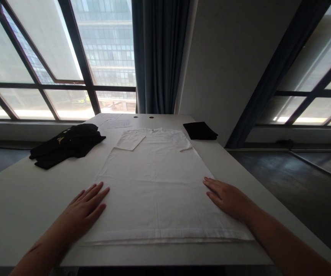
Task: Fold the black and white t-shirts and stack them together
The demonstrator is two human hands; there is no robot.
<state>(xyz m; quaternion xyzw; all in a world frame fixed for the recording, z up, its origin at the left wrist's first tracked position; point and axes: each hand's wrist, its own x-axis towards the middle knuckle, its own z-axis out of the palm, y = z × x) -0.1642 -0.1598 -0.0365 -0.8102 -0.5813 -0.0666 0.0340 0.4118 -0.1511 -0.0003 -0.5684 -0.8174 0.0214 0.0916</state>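
Shirt (pixel 156 188) near probably folded black cloth (pixel 200 131)

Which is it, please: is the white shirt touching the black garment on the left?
Apart: the head view shows table between white shirt and black garment.

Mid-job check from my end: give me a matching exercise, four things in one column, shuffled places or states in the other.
1. white shirt
2. black garment with a yellow mark
3. folded black cloth
4. right hand

A. right of the collar
B. spread flat, mid-table
C. at the white shirt's right edge
D. left of the white shirt

Pairs: 1-B, 2-D, 3-A, 4-C
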